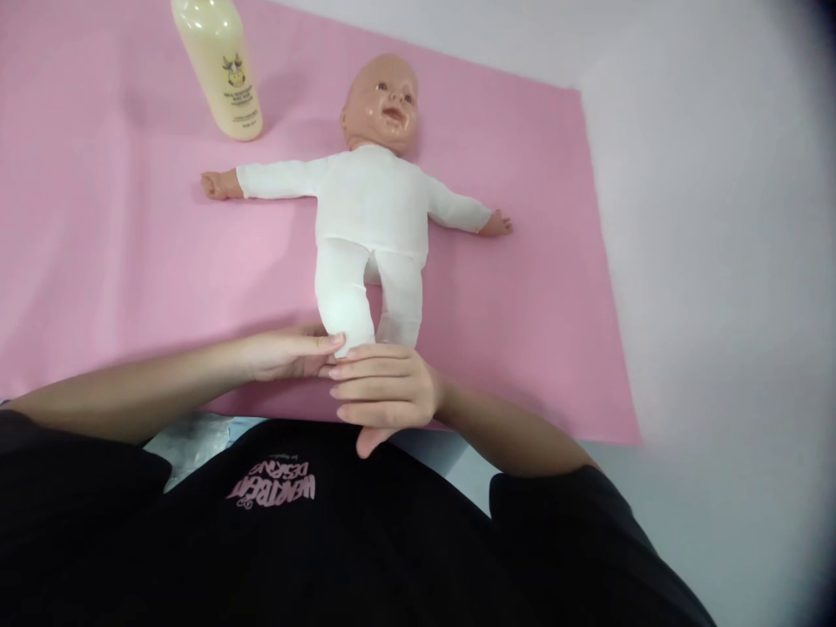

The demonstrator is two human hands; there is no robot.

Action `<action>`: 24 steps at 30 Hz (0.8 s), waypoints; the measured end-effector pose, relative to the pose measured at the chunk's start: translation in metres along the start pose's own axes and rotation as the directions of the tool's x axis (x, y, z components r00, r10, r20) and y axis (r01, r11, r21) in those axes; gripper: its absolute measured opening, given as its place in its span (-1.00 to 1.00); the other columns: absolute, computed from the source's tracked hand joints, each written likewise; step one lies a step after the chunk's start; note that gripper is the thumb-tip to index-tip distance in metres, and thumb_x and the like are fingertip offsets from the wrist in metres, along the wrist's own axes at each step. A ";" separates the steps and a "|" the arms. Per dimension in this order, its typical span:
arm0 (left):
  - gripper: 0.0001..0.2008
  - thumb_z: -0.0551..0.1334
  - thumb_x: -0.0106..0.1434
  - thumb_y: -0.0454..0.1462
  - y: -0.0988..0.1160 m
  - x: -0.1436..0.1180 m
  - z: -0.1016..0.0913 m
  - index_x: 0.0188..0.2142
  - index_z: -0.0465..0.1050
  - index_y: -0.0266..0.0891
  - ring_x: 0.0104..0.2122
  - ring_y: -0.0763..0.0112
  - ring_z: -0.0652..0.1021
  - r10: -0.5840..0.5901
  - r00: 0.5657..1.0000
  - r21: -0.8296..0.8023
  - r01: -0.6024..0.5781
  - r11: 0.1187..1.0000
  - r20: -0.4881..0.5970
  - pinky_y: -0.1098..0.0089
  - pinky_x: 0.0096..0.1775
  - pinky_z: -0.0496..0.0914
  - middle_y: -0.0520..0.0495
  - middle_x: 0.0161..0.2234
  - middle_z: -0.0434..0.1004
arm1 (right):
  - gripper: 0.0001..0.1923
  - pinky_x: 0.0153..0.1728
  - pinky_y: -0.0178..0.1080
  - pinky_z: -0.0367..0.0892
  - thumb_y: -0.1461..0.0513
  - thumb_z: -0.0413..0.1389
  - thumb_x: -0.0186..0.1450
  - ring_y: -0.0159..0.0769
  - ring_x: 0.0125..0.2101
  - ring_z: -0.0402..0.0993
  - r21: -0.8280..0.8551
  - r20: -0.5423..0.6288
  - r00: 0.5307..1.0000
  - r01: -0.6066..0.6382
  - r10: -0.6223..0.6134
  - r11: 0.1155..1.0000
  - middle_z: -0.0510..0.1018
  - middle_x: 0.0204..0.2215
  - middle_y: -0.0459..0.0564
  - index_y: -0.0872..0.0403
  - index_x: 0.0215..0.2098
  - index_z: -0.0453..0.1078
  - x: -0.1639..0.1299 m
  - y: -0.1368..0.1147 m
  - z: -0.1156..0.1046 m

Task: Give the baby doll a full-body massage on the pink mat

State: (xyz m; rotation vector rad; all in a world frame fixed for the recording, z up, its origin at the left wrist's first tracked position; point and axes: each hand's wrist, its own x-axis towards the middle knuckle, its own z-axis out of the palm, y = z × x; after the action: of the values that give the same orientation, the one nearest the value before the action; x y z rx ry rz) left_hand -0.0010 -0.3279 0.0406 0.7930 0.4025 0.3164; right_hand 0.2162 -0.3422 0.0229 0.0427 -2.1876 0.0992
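Fingers [366, 370] of both hands pinch the doll [369, 209] by its legs, hiding its feet.

A cream bottle [219, 65] stands on the pink mat [97, 218].

I have one view only, from the camera on the person's head. It looks forward and steeply down, close over the pink mat [522, 261] on the table [718, 261], the person's own black shirt [326, 540] filling the bottom edge.
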 end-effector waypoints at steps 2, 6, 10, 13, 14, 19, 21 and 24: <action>-0.50 0.36 0.35 0.07 0.001 0.000 0.000 0.07 0.57 -0.24 0.12 0.02 0.59 0.011 1.000 0.001 -0.011 1.000 0.007 0.15 0.13 0.45 -0.23 -0.02 0.68 | -0.71 0.31 -0.04 0.48 -0.07 0.33 0.30 -0.20 0.16 0.61 -0.009 0.049 0.997 -0.065 0.065 0.998 0.73 -0.06 -0.06 -0.08 -0.17 0.60 0.000 -0.001 -0.002; -0.52 0.41 0.31 0.07 0.000 0.000 -0.001 0.04 0.58 -0.20 0.06 0.10 0.62 0.003 0.999 0.001 -0.003 1.000 -0.035 0.19 0.13 0.47 -0.17 -0.06 0.68 | -0.75 0.29 -0.14 0.51 -0.01 0.37 0.29 -0.27 0.05 0.66 -0.005 -0.002 0.999 -0.048 0.048 0.999 0.73 -0.23 -0.09 -0.04 -0.27 0.57 0.007 -0.007 -0.002; -0.55 0.48 0.26 -0.03 0.002 -0.003 -0.003 0.03 0.59 -0.20 0.06 0.08 0.63 -0.034 0.999 0.003 0.034 0.999 -0.025 0.15 0.13 0.50 -0.17 -0.03 0.68 | -0.71 0.21 -0.19 0.58 -0.05 0.29 0.35 -0.28 -0.06 0.70 -0.008 -0.097 0.994 0.039 -0.040 0.999 0.72 -0.27 -0.07 -0.03 -0.34 0.56 0.013 -0.009 -0.002; -0.48 0.55 0.17 -0.13 0.004 -0.004 -0.005 0.08 0.58 -0.21 0.10 0.02 0.63 -0.025 0.999 0.010 0.025 1.000 -0.031 0.12 0.16 0.49 -0.21 0.02 0.67 | -0.70 0.23 -0.18 0.56 -0.09 0.27 0.35 -0.28 -0.01 0.69 -0.071 -0.088 0.996 0.021 -0.027 0.997 0.75 -0.17 -0.06 -0.06 -0.29 0.58 0.015 -0.006 -0.003; -0.45 0.56 0.14 -0.14 0.004 -0.005 -0.005 0.10 0.57 -0.21 0.11 0.00 0.62 -0.021 0.999 0.011 0.021 1.000 -0.037 0.10 0.17 0.49 -0.22 0.04 0.67 | -0.72 0.25 -0.16 0.54 -0.09 0.28 0.35 -0.29 0.02 0.68 -0.104 -0.074 0.997 0.007 -0.015 0.995 0.75 -0.14 -0.09 -0.09 -0.28 0.58 0.015 -0.005 -0.003; -0.44 0.58 0.12 -0.16 0.004 -0.005 -0.005 0.09 0.58 -0.23 0.12 -0.02 0.62 -0.011 0.996 0.055 0.016 0.998 -0.084 0.09 0.18 0.49 -0.24 0.06 0.66 | -0.81 0.26 -0.19 0.54 -0.02 0.28 0.37 -0.35 0.03 0.69 -0.150 -0.072 0.997 0.028 -0.039 0.988 0.76 -0.20 -0.21 -0.14 -0.32 0.57 0.013 -0.006 -0.002; -0.49 0.57 0.13 -0.16 0.006 -0.005 -0.004 0.05 0.60 -0.23 0.11 -0.03 0.62 -0.019 0.996 0.083 0.026 0.996 -0.085 0.06 0.19 0.49 -0.24 0.03 0.68 | -0.72 0.21 -0.21 0.58 -0.05 0.21 0.41 -0.32 0.01 0.70 -0.118 -0.092 0.994 0.056 -0.067 0.991 0.76 -0.22 -0.15 -0.10 -0.33 0.57 0.013 -0.007 -0.003; -0.48 0.57 0.13 -0.15 0.008 -0.004 -0.004 0.05 0.60 -0.24 0.08 -0.02 0.64 -0.018 0.994 0.099 0.029 0.995 -0.112 0.04 0.17 0.51 -0.23 0.00 0.69 | -0.69 0.20 -0.21 0.58 -0.06 0.20 0.42 -0.29 0.03 0.69 -0.079 -0.046 0.998 0.034 -0.038 0.996 0.76 -0.16 -0.04 -0.03 -0.24 0.59 0.015 -0.007 -0.004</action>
State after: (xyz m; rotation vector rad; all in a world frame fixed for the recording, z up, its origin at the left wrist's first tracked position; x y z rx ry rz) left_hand -0.0072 -0.3218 0.0449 0.8711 0.5348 0.3211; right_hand 0.2111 -0.3482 0.0381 0.0353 -2.1401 -0.0061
